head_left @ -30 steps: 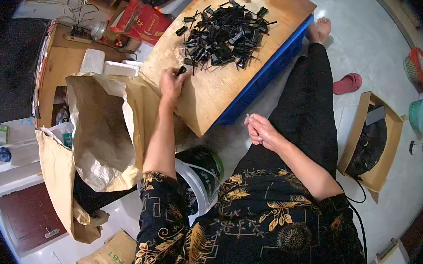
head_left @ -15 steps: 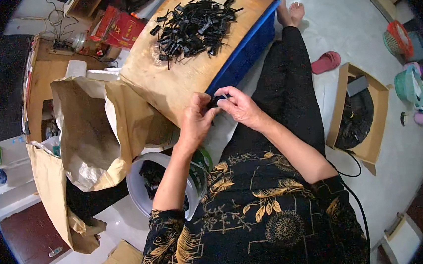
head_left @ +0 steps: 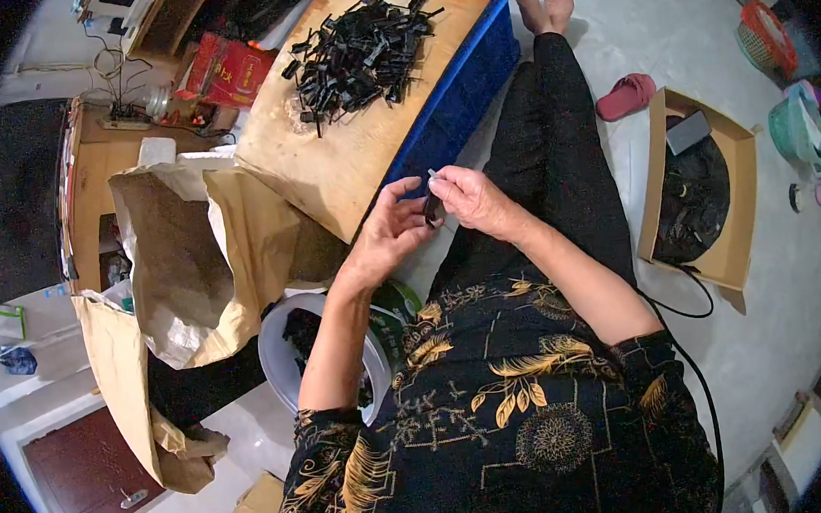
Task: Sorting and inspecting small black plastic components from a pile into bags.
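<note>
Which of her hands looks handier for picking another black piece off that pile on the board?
Probably the left hand: it lies on the side of the board bearing the pile, while the right hand pinches the small black part.

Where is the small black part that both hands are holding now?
The small black part sits mid-frame, pinched between left hand and right hand, beside the wooden board.

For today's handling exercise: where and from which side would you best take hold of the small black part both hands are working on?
Probably at its lower dark body. The small black part stands roughly upright between the left hand and right hand, its pale tip pointing up. Pinch it from either side, leaving the tip free; its finer shape is too small to tell.
</note>
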`<state>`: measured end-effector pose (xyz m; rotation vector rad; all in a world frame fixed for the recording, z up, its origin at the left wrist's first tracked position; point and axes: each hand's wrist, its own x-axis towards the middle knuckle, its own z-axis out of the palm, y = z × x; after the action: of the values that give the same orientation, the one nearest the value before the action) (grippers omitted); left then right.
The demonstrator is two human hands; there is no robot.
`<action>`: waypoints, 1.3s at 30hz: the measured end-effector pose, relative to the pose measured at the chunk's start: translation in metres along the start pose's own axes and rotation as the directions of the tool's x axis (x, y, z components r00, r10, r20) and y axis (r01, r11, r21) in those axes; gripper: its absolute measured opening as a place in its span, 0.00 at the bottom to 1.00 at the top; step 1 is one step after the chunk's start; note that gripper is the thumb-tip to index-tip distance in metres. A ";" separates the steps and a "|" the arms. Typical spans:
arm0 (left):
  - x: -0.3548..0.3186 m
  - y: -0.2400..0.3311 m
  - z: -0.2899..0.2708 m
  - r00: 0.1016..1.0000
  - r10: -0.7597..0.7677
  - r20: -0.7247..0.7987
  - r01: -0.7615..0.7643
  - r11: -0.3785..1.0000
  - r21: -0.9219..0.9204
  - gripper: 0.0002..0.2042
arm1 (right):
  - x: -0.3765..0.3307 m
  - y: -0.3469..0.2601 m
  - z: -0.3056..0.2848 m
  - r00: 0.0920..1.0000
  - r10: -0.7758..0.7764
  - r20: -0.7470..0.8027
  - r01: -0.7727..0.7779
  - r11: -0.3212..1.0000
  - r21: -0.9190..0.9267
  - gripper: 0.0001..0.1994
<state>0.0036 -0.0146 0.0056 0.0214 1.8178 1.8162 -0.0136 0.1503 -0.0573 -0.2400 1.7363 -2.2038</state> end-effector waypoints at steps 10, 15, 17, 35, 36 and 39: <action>0.006 0.000 0.007 0.995 0.075 -0.071 -0.065 0.989 0.133 0.20 | -0.003 -0.011 -0.002 0.973 0.158 0.167 -0.185 0.969 0.163 0.10; 0.012 -0.013 0.007 0.988 0.031 -0.152 -0.035 0.999 -0.026 0.17 | 0.000 -0.011 0.001 0.950 0.263 0.168 -0.298 0.924 0.241 0.11; 0.015 -0.018 0.004 0.984 -0.010 -0.178 -0.012 0.993 -0.120 0.17 | 0.000 -0.010 0.001 0.940 0.294 0.174 -0.333 0.903 0.273 0.11; 0.021 -0.022 -0.007 0.948 -0.072 -0.310 0.029 0.989 -0.142 0.16 | 0.010 -0.013 0.017 0.908 0.395 0.143 -0.417 0.888 0.193 0.18; 0.023 -0.023 -0.005 0.942 -0.053 -0.333 0.029 0.997 -0.076 0.16 | 0.010 -0.012 0.017 0.914 0.377 0.147 -0.401 0.894 0.199 0.18; 0.023 -0.025 -0.004 0.936 -0.038 -0.350 0.033 0.999 -0.021 0.15 | 0.010 -0.010 0.017 0.919 0.362 0.153 -0.387 0.902 0.192 0.18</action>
<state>-0.0082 -0.0112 -0.0263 -0.3610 2.0272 1.9001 -0.0188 0.1332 -0.0443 0.0236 1.3323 -2.0271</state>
